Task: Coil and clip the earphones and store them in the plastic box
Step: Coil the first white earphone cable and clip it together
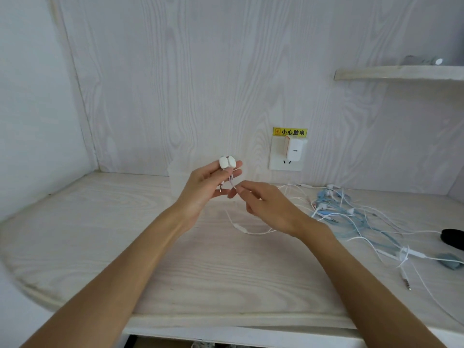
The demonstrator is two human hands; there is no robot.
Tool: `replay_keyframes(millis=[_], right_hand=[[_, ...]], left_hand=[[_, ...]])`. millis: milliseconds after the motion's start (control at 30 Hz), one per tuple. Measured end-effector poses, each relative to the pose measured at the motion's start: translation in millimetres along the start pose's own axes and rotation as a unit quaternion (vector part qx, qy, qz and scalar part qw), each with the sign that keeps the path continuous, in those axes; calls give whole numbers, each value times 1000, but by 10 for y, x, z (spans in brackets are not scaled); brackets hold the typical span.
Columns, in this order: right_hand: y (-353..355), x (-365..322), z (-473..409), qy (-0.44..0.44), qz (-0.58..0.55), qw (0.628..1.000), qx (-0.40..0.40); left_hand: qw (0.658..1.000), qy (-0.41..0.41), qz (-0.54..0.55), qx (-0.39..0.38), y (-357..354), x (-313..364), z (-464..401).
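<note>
My left hand [209, 183] is raised above the desk and holds the two white earbuds [227, 162] of a white earphone between thumb and fingers, with the metal jack plug [221, 188] hanging by the palm. My right hand [266, 204] pinches the white cable [234, 187] just below the buds. The rest of that cable, with its inline remote [242, 228], trails on the desk under my right hand. A translucent plastic box [177, 179] stands behind my left hand against the wall, partly hidden.
A tangle of white and blue earphones [351, 214] lies on the desk's right side. A grey clip-like piece [449, 261] and a black object [453, 237] sit at the right edge. A wall socket with a white charger [293, 150] is behind, and a shelf [399, 72] above right.
</note>
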State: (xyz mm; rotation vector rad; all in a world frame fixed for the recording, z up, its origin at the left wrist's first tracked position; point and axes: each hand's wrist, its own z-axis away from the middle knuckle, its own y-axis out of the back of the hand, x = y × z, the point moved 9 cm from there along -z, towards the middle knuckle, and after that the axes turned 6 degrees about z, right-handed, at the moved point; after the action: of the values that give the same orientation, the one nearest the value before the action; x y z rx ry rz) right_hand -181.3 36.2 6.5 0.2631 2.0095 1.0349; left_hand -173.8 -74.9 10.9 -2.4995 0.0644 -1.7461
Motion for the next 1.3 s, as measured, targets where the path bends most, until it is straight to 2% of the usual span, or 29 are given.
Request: replay_keyframes(millis=[200, 433, 567, 667, 767, 867, 933, 1033, 1100, 1200, 1300], right_hand=[[215, 64, 20, -16, -14, 999, 35], [397, 170, 6, -37, -39, 997, 54], [442, 116, 13, -7, -67, 995, 75], [467, 87, 20, 15, -70, 992, 101], [513, 127, 13, 13, -90, 987, 131], [442, 154, -26, 16, -87, 988, 130], [297, 126, -54, 34, -52, 992, 112], [159, 45, -45, 45, 68, 990, 118], [126, -26, -26, 54, 102, 986, 118], [104, -75, -5, 65, 105, 988, 94], [171, -108, 17, 74, 113, 985, 105]], left_hand=[[988, -15, -143, -63, -177, -42, 58], [982, -8, -166, -93, -225, -76, 79], [978, 40, -155, -131, -303, -122, 122], [970, 106, -122, -180, -380, -174, 181], [954, 165, -59, -245, -492, -191, 273], [945, 163, 41, -282, -561, -89, 330], [952, 137, 101, -255, -540, -5, 287], [977, 85, 135, -140, -335, 26, 112], [988, 47, 138, -59, -137, 30, 19], [996, 9, 87, 14, 64, 37, -19], [1000, 2, -15, 4, 2, -1, -5]])
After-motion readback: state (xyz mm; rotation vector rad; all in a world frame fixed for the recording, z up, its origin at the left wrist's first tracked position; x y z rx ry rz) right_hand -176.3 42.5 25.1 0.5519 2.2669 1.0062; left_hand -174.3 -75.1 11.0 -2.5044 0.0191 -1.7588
